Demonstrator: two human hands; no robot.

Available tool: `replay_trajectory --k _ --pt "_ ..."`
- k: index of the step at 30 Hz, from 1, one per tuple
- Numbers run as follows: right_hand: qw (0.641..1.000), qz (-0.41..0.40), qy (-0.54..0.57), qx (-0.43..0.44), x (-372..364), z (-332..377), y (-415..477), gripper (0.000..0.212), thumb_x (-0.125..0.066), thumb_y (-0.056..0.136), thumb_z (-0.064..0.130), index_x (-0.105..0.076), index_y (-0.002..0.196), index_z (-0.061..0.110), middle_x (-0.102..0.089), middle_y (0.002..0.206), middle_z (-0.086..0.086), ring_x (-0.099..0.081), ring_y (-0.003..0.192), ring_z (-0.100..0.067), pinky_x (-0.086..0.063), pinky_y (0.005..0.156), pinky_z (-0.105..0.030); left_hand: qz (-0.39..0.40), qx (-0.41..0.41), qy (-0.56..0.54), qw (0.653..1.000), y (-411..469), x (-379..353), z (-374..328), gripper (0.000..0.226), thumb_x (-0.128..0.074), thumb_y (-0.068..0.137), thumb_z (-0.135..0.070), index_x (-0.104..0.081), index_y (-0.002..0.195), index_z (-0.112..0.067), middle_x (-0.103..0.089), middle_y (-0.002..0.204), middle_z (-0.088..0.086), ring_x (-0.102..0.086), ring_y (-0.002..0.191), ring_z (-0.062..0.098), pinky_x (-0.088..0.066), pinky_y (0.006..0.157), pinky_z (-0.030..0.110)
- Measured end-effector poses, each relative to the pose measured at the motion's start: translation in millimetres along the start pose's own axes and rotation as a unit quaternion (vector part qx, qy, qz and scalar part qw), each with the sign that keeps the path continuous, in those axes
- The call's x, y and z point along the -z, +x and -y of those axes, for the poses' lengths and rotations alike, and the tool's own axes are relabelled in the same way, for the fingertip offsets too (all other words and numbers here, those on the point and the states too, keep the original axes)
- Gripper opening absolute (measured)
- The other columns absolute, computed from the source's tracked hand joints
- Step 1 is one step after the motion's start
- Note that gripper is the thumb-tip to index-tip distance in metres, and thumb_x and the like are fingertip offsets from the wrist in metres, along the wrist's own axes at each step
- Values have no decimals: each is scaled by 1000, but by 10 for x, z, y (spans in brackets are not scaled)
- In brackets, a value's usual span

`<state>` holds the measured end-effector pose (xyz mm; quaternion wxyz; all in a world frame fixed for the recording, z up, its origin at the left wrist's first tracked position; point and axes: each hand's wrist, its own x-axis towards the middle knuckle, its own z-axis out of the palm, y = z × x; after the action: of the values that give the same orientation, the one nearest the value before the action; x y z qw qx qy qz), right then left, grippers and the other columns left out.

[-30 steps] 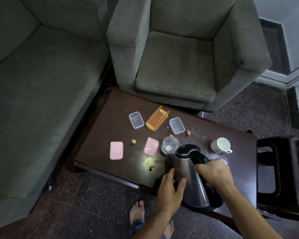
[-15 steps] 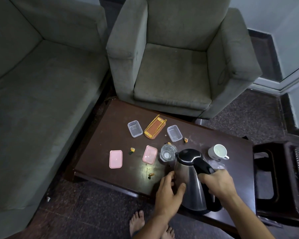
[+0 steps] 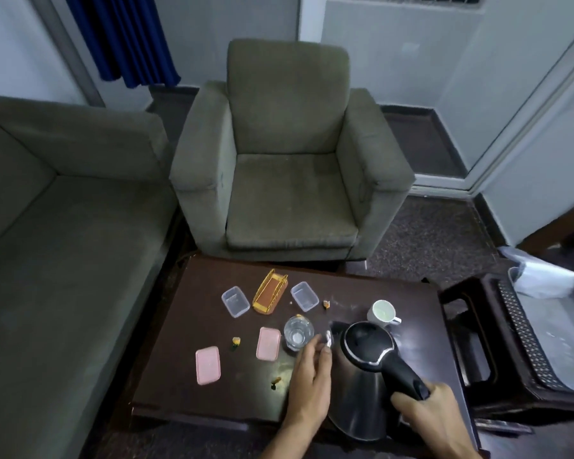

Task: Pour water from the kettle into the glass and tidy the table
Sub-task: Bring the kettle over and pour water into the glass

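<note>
A steel kettle with a black lid and handle stands near the front right of the dark table. My right hand grips the black handle. My left hand rests against the kettle's left side with fingers extended toward the spout. A clear glass stands just left of the spout, holding a little water. Two clear tubs and two pink lids lie on the table.
A white mug stands behind the kettle. An orange wire holder lies between the tubs. Small scraps dot the table. An armchair faces the table, a sofa is at the left, a dark stool at the right.
The view has tilted up, showing the walls and curtain. My left hand has slid up the kettle's side toward the spout. My right hand stays on the handle.
</note>
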<state>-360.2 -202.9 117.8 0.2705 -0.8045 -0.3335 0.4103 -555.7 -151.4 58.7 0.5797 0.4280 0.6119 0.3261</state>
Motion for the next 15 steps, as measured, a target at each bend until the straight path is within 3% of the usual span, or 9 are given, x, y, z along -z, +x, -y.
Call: replay_trajectory --k 2,5,8,11,13,15 --pt "1000 -2 9 11 138 32 -145 45 -76 64 -9 -49 39 15 -43 42 -2 -39 42 -9 -31 44 -24 11 -13 -14 1000 -66 -15 -180 38 -48 105 -42 -49 143 -37 -49 144 -24 -43 132 -12 -31 108 9" --pt "999 -13 14 34 382 80 -364 46 -75 63 -9 -44 40 17 -39 44 1 -37 47 -8 -30 48 -25 35 -17 -51 998 -202 -72 -517 47 -45 106 -41 -45 151 -27 -45 142 -29 -40 123 -27 -29 102 -1" --pt "997 -4 38 64 615 127 -606 39 -75 58 0 -44 45 18 -39 46 3 -36 47 -9 -28 48 -25 49 -19 -90 995 -374 -164 -827 43 -40 108 -38 -52 147 -23 -53 146 -16 -47 134 -5 -32 110 14" --pt "994 -29 68 83 833 131 -817 26 -68 50 13 -42 50 21 -39 50 3 -35 49 -10 -27 49 -26 73 -14 -114 991 -575 -273 -1062 41 -38 108 -44 -69 126 -25 -70 127 -18 -61 124 2 -47 104 19" --pt "991 -45 81 92 1000 120 -917 24 -65 49 16 -42 49 21 -39 49 5 -37 45 -9 -28 45 -21 95 -23 -104 990 -719 -358 -1201 44 -37 108 -46 -70 126 -24 -70 128 -15 -60 127 7 -45 113 33" --pt "990 -56 87 98 1188 126 -988 20 -64 48 18 -45 48 22 -41 48 6 -42 41 -7 -32 41 -18 112 -30 -100 988 -831 -461 -1323 45 -39 107 -48 -67 132 -24 -67 134 -14 -56 132 7 -39 119 38"
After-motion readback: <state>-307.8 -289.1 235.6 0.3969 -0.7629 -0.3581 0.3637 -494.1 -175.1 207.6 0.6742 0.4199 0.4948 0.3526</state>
